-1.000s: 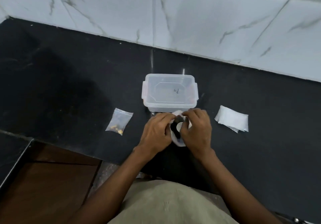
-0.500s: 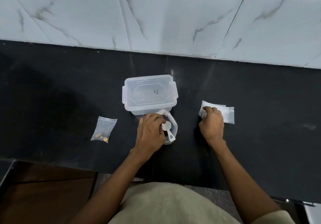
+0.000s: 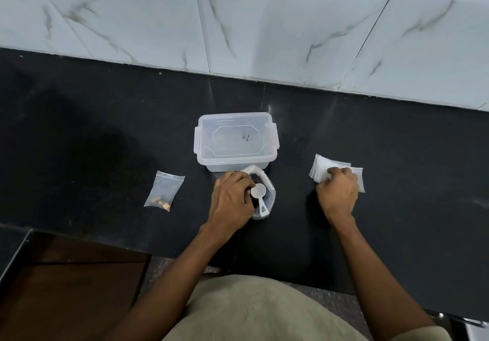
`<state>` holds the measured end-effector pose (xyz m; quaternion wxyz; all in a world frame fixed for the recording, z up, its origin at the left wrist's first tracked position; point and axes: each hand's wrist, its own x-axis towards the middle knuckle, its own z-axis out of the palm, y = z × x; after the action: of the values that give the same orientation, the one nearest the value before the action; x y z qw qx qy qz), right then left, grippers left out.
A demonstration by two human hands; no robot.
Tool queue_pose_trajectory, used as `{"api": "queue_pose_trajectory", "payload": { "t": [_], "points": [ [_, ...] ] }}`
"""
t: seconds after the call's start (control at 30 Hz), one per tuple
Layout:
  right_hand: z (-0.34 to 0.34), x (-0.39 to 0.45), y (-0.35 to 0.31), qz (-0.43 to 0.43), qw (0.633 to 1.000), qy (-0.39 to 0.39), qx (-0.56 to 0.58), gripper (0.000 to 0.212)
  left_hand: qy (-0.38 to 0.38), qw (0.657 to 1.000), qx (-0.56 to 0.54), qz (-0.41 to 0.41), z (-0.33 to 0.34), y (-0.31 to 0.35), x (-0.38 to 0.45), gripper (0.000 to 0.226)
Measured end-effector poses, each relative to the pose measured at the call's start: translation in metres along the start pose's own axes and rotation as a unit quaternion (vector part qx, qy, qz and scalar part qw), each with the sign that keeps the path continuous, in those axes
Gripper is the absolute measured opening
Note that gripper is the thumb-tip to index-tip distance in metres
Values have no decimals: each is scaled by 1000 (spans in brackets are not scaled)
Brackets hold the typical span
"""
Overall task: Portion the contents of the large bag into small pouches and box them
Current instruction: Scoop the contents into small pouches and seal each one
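Our left hand [image 3: 232, 200] curls round the large bag's [image 3: 266, 195] rim, white scoop [image 3: 259, 195] inside. Right hand [image 3: 338, 195] w/ bent fingers pinches the empty pouch stack [image 3: 321, 167]. Filled pouch [image 3: 164, 191] lies left on counter [image 3: 105, 142]. Lidded box [image 3: 235, 139] just behind bag.

We see a black stone countertop [image 3: 105, 128] spanning the view. Behind it, along its far edge, rises a wall of white marble-look tiles [image 3: 264, 28] with grey veins. Below the countertop's near edge, at the left, lies a brown wooden surface [image 3: 66, 295].
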<state>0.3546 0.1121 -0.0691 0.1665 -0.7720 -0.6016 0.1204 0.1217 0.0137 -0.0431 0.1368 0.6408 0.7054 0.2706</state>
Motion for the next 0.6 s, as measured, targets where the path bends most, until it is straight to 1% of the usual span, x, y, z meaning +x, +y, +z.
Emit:
{"api": "queue_pose_trajectory", "payload": {
  "t": [0.03, 0.1, 0.2, 0.3, 0.37, 0.4, 0.47, 0.5, 0.57, 0.6],
  "points": [
    [1, 0, 0, 2, 1000, 9, 16, 38, 1, 1000, -1, 0, 0, 0, 0, 20],
    [1, -2, -2, 1, 998, 40, 54, 32, 2, 1000, -4, -2, -1, 0, 0, 20],
    [0, -9, -4, -43, 984, 141, 100, 21, 0, 1000, -9, -7, -2, 0, 0, 21],
    [-8, -17, -17, -105, 958, 227, 140, 17, 9, 1000, -18, -8, -4, 1, -2, 23],
    [-21, -27, -34, -158, 934, 254, 195, 13, 35, 998, -48, 6, -8, 6, -3, 30],
    [-30, -35, -44, -181, 922, 251, 235, 13, 48, 996, -72, 20, -11, 9, -3, 38],
    [-48, -53, -65, -208, 900, 204, 324, 16, 46, 989, -129, 51, -18, 16, -1, 65],
    [-55, -63, -74, -205, 891, 154, 374, 19, 36, 986, -153, 64, -22, 19, 0, 79],
    [-64, -81, -90, -176, 864, 11, 471, 24, 27, 982, -164, 84, -29, 26, 3, 96],
    [-66, -88, -96, -164, 843, -60, 509, 26, 30, 982, -160, 94, -32, 29, 4, 98]
  ]
}}
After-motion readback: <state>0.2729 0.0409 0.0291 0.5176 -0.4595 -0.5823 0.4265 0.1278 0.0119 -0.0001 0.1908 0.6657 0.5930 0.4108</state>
